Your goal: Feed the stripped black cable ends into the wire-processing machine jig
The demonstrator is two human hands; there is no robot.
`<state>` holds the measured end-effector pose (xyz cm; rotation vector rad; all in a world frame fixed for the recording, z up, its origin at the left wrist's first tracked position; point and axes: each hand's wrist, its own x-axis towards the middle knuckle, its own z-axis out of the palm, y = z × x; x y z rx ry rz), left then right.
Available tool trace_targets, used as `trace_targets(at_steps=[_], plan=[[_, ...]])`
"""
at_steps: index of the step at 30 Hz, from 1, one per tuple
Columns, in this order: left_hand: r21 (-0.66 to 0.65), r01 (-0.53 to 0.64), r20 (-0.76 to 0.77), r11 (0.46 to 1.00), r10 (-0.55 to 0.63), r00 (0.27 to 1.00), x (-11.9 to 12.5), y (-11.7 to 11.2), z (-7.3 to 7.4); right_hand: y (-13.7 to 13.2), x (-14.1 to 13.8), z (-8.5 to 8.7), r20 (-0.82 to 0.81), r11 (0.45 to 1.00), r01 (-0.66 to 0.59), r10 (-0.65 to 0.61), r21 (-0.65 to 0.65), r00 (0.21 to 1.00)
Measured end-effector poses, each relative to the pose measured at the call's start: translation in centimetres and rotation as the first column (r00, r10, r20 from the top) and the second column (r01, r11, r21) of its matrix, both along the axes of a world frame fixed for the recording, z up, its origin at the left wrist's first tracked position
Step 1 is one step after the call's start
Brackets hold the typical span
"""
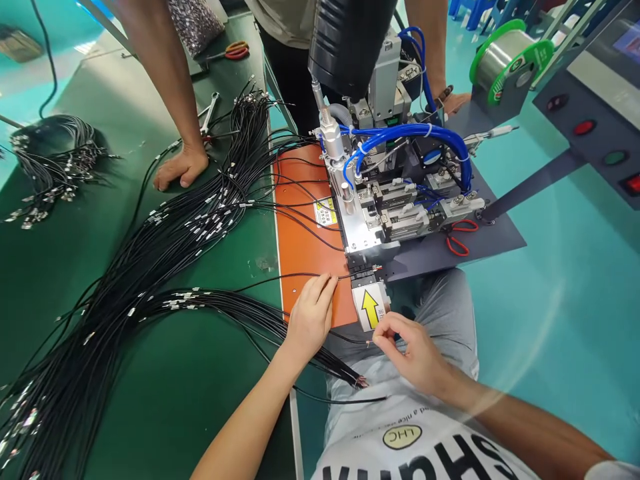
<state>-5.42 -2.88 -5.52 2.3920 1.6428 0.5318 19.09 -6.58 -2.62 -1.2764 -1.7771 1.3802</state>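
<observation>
My left hand [311, 315] is closed, its fingertips pinching a thin black cable [280, 275] over the orange plate [313, 260]. The stripped end of that cable lies across the machine's front feed block [363, 279], just behind a white block with a yellow arrow [370, 307]. My right hand [413, 347] is pinched at the bare end of another black cable [350, 339], right beside the arrow block. Below my hands, a bundle of black cables [250, 308] runs off the table, its stripped copper ends [361, 381] resting on my lap.
A large pile of black cables [165, 247] covers the green table [215, 400]. Across from me a person leans with one hand [183, 167] on the table. The machine [400, 200] carries blue hoses. Red-handled scissors [460, 237] and a solder-wire spool [513, 60] are on its right.
</observation>
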Motion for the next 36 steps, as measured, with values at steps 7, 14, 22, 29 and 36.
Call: trace_targets(at_steps=[7, 14, 22, 29, 36], plan=[[-0.010, -0.005, 0.001, 1.000, 0.005, 1.000, 0.0, -0.3, 0.1, -0.3, 0.1, -0.2, -0.007, 1.000, -0.017, 0.017, -0.007, 1.000], [-0.063, -0.022, -0.020, 0.998, 0.021, 1.000, 0.0, 1.9, 0.6, -0.6, 0.0, -0.2, -0.005, 0.999, -0.025, 0.024, -0.024, 1.000], [-0.131, 0.017, -0.039, 0.991, -0.022, 0.999, -5.1, 6.6, 4.5, -0.9, -1.1, 0.0, -0.066, 0.999, -0.053, 0.052, -0.001, 0.996], [-0.285, -0.455, -0.528, 0.844, 0.258, 0.809, -16.6, 7.3, 6.2, -1.0, -1.2, 0.1, -0.071, 0.994, -0.103, 0.099, -0.048, 0.993], [-0.225, -0.458, -0.519, 0.860, 0.291, 0.803, -16.5, 11.7, 6.3, -0.8, -1.7, -0.4, -0.054, 0.996, -0.086, 0.085, -0.021, 0.995]])
